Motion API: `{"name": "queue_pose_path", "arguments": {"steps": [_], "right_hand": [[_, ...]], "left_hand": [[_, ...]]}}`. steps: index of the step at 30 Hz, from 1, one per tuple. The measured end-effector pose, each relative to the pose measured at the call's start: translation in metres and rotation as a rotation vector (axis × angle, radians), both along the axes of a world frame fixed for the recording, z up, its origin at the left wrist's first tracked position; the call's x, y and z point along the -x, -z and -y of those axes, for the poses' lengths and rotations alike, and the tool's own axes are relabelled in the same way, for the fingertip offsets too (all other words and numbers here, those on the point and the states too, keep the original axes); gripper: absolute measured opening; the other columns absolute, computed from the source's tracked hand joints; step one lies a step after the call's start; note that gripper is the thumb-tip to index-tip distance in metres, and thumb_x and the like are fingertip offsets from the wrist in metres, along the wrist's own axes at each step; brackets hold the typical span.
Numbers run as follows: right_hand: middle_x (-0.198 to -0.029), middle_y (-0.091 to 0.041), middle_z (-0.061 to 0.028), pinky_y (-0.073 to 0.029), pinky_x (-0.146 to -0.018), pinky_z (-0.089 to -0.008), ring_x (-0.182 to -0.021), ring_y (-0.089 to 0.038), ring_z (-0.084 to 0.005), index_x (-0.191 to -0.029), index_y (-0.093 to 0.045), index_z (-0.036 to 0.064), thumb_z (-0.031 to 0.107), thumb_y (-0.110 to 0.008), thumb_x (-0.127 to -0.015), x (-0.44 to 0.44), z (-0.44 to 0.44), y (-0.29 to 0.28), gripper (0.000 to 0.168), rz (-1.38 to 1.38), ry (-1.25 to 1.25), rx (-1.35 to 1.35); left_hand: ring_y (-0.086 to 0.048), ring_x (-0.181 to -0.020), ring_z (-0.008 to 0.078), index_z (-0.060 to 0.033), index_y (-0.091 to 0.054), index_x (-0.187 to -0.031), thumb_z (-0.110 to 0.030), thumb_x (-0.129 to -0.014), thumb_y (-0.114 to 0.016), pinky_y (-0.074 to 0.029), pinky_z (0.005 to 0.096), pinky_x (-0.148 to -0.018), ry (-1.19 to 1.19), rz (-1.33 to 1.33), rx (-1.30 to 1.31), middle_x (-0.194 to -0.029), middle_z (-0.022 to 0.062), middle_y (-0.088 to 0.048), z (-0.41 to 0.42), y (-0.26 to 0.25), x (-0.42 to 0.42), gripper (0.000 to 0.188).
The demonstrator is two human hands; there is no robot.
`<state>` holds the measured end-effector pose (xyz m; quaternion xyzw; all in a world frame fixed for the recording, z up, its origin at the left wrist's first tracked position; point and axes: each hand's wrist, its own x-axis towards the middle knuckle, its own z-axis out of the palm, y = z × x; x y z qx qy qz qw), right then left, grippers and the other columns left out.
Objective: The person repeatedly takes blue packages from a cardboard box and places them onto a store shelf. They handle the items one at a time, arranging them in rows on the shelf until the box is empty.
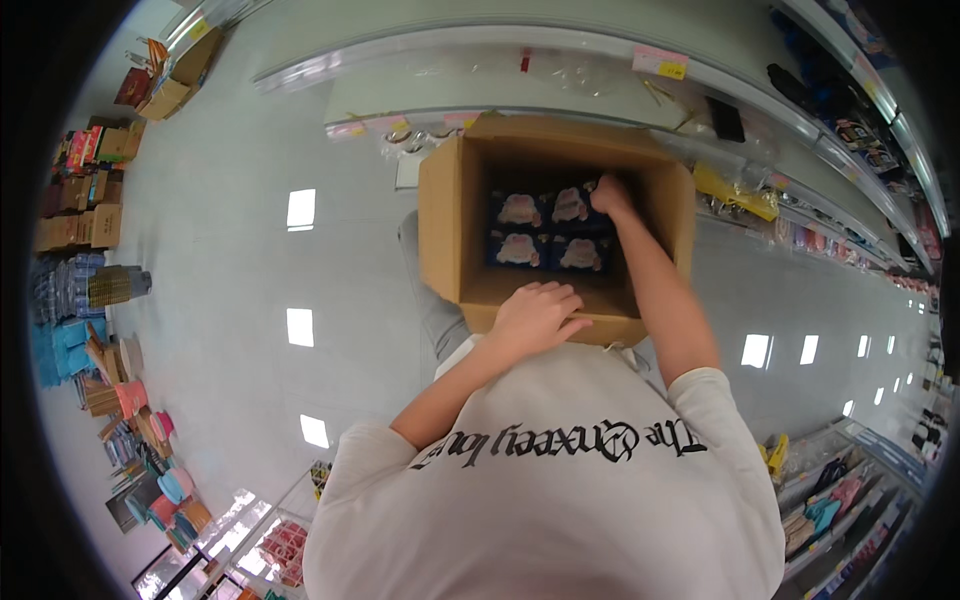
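Note:
An open cardboard box [439,225] stands before me, with its flaps folded out. Inside lie several dark blue packages [517,250] with pale printed shapes, set in two rows. My right hand [611,196] reaches into the box at its far right and touches the upper right package [571,205]; its fingers are curled and partly lost in shadow, so a grip cannot be made out. My left hand [536,315] rests over the near edge of the box with its fingers spread slightly, holding nothing.
Shelves [480,37] with price tags run beyond the box and curve down the right. A black flat object [725,118] lies on one. Cardboard boxes [106,225] and bins line the far left. A wire basket [281,551] stands at the lower left, racks [832,510] at the lower right.

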<state>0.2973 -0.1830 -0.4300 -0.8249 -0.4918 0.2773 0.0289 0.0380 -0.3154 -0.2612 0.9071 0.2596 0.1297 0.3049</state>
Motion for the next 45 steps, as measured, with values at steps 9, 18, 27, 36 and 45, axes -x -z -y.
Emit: {"name": "queue_pose_path", "arguments": {"steps": [9, 18, 27, 36, 45], "right_hand": [[-0.113, -0.072, -0.0188, -0.058, -0.081, -0.0450, -0.104, -0.070, -0.0351, -0.105, -0.076, 0.007, 0.016, -0.064, -0.089, 0.009, 0.012, 0.026, 0.021, 0.282, -0.130, 0.099], [-0.104, -0.068, -0.0110, -0.059, -0.065, -0.0420, -0.089, -0.070, -0.0262, -0.108, -0.070, 0.013, 0.022, -0.058, -0.090, 0.013, 0.030, 0.142, 0.024, 0.647, -0.147, -0.329], [-0.113, -0.072, -0.0194, -0.058, -0.089, -0.0439, -0.104, -0.071, -0.0328, -0.111, -0.075, 0.007, 0.031, -0.072, -0.072, 0.031, 0.013, 0.097, 0.046, 0.105, -0.608, 0.181], [-0.113, -0.073, -0.0132, -0.054, -0.088, -0.0415, -0.100, -0.068, -0.0260, -0.116, -0.073, 0.006, 0.053, -0.067, -0.085, 0.083, 0.006, -0.076, 0.057, -0.376, -1.069, 0.404], [-0.114, -0.071, -0.0172, -0.053, -0.092, -0.0451, -0.107, -0.067, -0.0354, -0.126, -0.066, 0.009, 0.036, -0.070, -0.082, 0.080, 0.139, -0.200, 0.052, -0.360, -0.805, -0.177]], "left_hand": [[-0.067, -0.084, 0.0265, -0.0064, -0.072, -0.090, -0.038, -0.093, -0.065, -0.055, 0.0388, -0.069, -0.019, -0.044, 0.022, -0.088, 0.0065, -0.068, -0.007, -0.005, -0.004, 0.033], [-0.067, -0.088, 0.0263, -0.0105, -0.072, -0.091, -0.041, -0.092, -0.065, -0.055, 0.0410, -0.070, -0.014, -0.080, 0.064, -0.090, 0.0055, -0.066, -0.004, -0.007, -0.005, 0.032], [-0.068, -0.089, 0.0294, -0.0115, -0.072, -0.095, -0.044, -0.094, -0.062, -0.056, 0.0436, -0.071, -0.045, -0.102, 0.088, -0.092, 0.0065, -0.068, 0.000, -0.015, -0.004, 0.034], [-0.069, -0.093, 0.0338, -0.0066, -0.071, -0.108, -0.031, -0.093, -0.067, -0.055, 0.0418, -0.080, -0.065, 0.114, 0.126, -0.104, 0.0131, -0.070, -0.061, -0.063, -0.009, 0.029], [-0.056, -0.123, 0.0389, -0.0076, -0.058, -0.128, -0.016, -0.085, -0.075, -0.047, 0.0459, -0.101, -0.216, 0.703, -0.917, -0.136, 0.0166, -0.057, -0.196, -0.278, -0.090, 0.047]]}}
